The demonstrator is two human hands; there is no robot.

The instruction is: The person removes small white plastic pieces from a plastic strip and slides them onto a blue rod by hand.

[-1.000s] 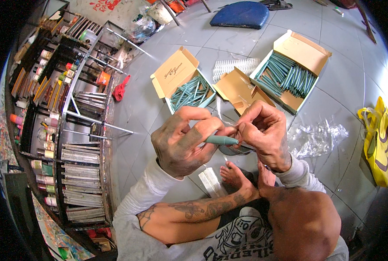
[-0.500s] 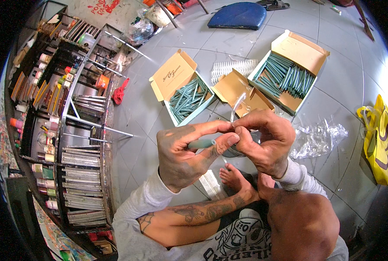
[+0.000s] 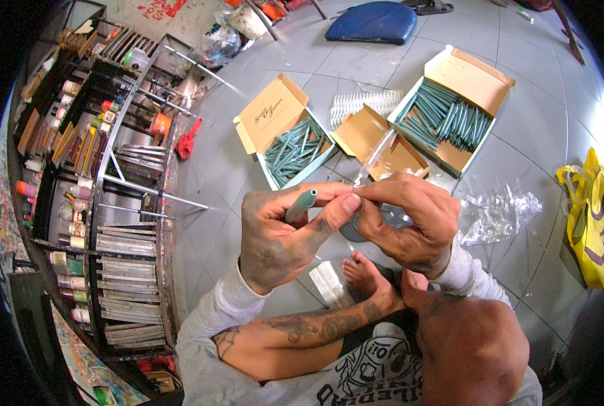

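My left hand [image 3: 275,233] is closed, with a hollow dark green tube [image 3: 301,206] tucked in its curled fingers, open end pointing up. Its thumb and forefinger also pinch the lower end of a narrow clear plastic sleeve [image 3: 379,150], which sticks up and away. Meeting it fingertip to fingertip, my right hand [image 3: 410,220] pinches at the same spot; the exact grip there is partly hidden by the fingers. A round grey object [image 3: 353,234] shows partly behind the hands. Past them stand two open cardboard boxes of similar green tubes, the left box [image 3: 300,177] and the right box [image 3: 483,141].
Between the boxes lie a smaller brown carton [image 3: 356,132] and a ribbed clear plastic piece [image 3: 363,105]. Crumpled clear plastic [image 3: 501,213] and a yellow bag [image 3: 586,223] are on the right. A rack of paint bottles and frames [image 3: 129,264] lines the left. A blue cushion [image 3: 371,24] lies far off.
The green tube in my left hand has tipped more upright. The clear sleeve now leans straighter up to the right, and my joined fingertips have shifted slightly left.
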